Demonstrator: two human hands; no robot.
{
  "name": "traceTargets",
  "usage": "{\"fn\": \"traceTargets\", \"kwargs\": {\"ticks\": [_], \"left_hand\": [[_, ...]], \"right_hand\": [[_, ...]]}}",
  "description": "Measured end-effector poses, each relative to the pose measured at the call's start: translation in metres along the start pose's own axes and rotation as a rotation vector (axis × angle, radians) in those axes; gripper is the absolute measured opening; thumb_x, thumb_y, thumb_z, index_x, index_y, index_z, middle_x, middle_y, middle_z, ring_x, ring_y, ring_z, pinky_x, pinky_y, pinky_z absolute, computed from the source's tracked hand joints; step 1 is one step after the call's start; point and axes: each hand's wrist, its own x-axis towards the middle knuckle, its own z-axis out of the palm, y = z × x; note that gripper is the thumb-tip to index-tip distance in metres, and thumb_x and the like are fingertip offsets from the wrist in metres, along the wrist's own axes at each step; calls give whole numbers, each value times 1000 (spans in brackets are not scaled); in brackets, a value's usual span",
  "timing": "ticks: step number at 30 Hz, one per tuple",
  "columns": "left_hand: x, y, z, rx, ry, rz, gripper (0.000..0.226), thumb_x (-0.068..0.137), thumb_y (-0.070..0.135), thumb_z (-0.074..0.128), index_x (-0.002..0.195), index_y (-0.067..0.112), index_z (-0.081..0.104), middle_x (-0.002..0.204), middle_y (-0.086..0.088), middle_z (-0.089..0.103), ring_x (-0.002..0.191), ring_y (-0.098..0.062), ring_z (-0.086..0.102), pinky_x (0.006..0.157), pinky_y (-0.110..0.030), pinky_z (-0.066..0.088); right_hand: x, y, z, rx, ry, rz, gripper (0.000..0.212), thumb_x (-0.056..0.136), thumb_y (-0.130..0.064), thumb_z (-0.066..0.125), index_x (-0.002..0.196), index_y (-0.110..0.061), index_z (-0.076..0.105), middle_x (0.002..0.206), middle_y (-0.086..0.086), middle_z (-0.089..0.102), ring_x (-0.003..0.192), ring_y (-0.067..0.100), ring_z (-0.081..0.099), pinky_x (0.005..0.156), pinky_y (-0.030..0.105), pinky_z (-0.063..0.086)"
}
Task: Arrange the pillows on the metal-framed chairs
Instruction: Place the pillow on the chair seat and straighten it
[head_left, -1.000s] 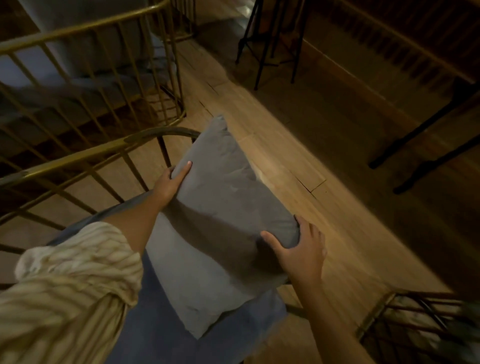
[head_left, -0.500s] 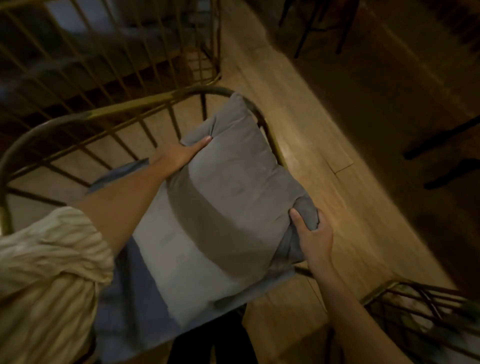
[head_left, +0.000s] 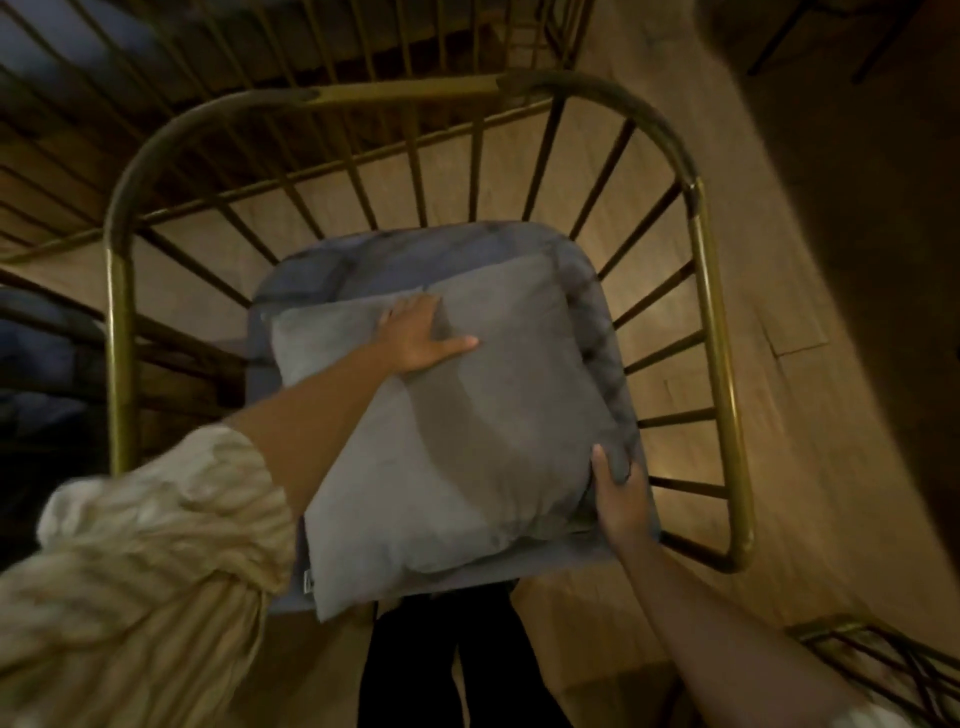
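Looking straight down on a brass-coloured metal-framed chair (head_left: 719, 364) with a curved rail and thin spindles all around. A blue-grey seat cushion (head_left: 415, 249) fills the seat. The grey pillow (head_left: 467, 441) lies flat on top of that cushion, square to it, covering most of it; the cushion's far edge and right edge show past the pillow.

My left hand (head_left: 415, 338) lies palm down on the far part of the pillow, fingers laid together and extended, thumb splayed out to the right; it presses flat and grips nothing. My striped cream sleeve (head_left: 145, 561) is pushed up the forearm.

My right hand (head_left: 618, 499) is at the pillow's near right corner, closed around it: thumb on top, fingers wrapped under the edge, fabric bunched in the grip.

Wooden floor (head_left: 779, 467) under the chair, lit warm to the right. Another metal frame (head_left: 883, 660) shows at lower right, blurred. Dark trouser legs (head_left: 457, 670) below the seat's front edge.
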Motion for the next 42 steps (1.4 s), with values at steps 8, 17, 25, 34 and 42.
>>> {"fn": "traceTargets", "kwargs": {"ticks": [8,17,25,34,42], "left_hand": [[-123,-96,72,-560,513,-354,110,73,62,76,156,16,21,162,-9,24,149,-29,21,121,-46,22],[-136,-139,86,-1080,284,-629,122,48,62,85,151,21,34,148,-6,48,132,-34,48,108,-57,42],[-141,-131,65,-1024,340,-612,106,54,47,92,143,13,46,143,-8,54,129,-33,51,106,-52,45],[-164,-141,78,-1085,244,-581,132,36,61,91,148,18,36,142,-5,51,127,-33,52,105,-56,45],[-173,-135,79,-1130,244,-617,118,52,52,91,148,16,35,144,-8,51,127,-34,52,106,-56,44]], "right_hand": [[31,-30,-4,-194,43,24,99,74,-88,45,147,-20,44,148,13,50,135,38,46,113,51,36],[51,-69,24,-78,-154,6,116,57,-78,71,152,-20,36,152,3,46,135,29,47,107,40,43],[12,-34,9,58,-185,73,91,72,-60,77,147,-19,44,144,1,54,129,26,53,97,36,47],[10,-15,13,53,-236,77,88,79,-54,73,150,-20,36,151,3,46,136,28,46,103,39,43],[6,-18,11,-6,-180,38,83,83,-52,72,151,-18,36,152,5,45,137,30,45,96,35,41]]}}
